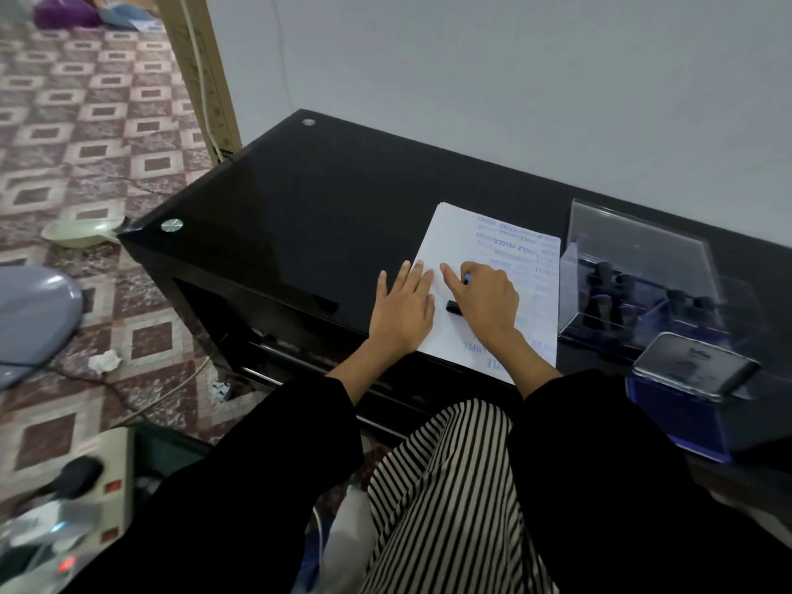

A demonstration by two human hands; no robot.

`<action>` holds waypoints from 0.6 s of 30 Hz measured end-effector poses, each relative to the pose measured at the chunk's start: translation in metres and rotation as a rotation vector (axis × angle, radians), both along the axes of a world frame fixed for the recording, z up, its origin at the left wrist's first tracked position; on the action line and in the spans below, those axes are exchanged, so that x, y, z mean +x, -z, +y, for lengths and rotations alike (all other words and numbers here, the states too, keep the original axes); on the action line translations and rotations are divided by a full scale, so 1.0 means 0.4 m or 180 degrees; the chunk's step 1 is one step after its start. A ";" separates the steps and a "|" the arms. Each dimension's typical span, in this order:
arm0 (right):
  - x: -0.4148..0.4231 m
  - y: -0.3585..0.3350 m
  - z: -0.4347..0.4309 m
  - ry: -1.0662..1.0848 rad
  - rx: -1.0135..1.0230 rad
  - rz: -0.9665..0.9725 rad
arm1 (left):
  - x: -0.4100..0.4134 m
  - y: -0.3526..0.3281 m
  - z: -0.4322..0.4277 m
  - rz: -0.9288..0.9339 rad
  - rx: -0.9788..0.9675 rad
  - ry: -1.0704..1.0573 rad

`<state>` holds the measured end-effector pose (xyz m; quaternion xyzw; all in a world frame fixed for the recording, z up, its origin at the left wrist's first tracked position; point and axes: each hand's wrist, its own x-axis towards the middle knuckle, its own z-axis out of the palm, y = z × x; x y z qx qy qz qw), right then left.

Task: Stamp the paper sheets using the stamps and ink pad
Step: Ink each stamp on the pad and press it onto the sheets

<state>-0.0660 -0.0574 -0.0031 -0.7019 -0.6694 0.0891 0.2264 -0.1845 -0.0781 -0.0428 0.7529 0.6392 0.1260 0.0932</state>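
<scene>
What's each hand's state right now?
Left hand: open, flat on the paper sheets.
Right hand: holding a stamp against the top sheet.

On the black table: paper sheets, clear stamp box, ink pad

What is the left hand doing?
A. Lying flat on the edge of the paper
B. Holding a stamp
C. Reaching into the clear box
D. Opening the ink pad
A: the left hand lies flat with straight fingers on the left edge of the paper sheets, while the right hand is the one holding the stamp.
</scene>
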 end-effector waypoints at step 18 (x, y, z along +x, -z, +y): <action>-0.009 0.021 -0.037 0.0076 0.0460 -0.0111 | 0.004 0.007 0.000 0.0036 0.0136 -0.0046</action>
